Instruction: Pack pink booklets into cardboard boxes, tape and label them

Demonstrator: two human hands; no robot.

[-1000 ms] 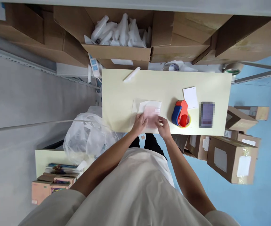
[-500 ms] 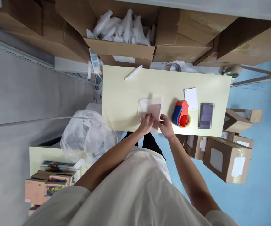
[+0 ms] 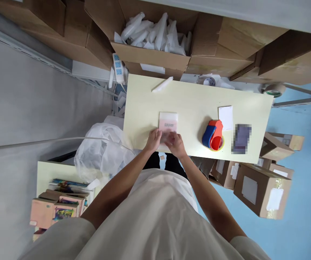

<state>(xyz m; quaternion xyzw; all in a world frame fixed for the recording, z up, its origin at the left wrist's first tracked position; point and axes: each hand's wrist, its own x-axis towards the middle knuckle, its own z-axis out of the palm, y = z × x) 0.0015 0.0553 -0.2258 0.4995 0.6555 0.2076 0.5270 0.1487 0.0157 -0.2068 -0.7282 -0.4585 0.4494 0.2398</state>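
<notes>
A flat pink packet [image 3: 168, 121] with a translucent band at its top edge and small dark print lies near the table's front edge. At its lower left edge, my left hand [image 3: 153, 140] pinches it between closed fingers. My right hand [image 3: 176, 144] has its fingers curled on the lower right part, slightly blurred, and covers that corner. To the right stands a red and blue tape dispenser [image 3: 212, 135] with a roll of tape. Beside it are a white card [image 3: 226, 117] and a pixelated dark rectangular object [image 3: 241, 138].
A rolled white sleeve [image 3: 162, 84] lies at the back of the pale table [image 3: 190, 97]. Behind it, an open carton [image 3: 150, 54] holds several white rolls. A plastic bag [image 3: 98, 148] bulges at the left; cartons [image 3: 261, 187] stand on the right.
The packet now lies straight, its printed side showing, and the loose clear flap at its left is gone from sight. My right hand has moved left onto it; the view has shifted slightly.
</notes>
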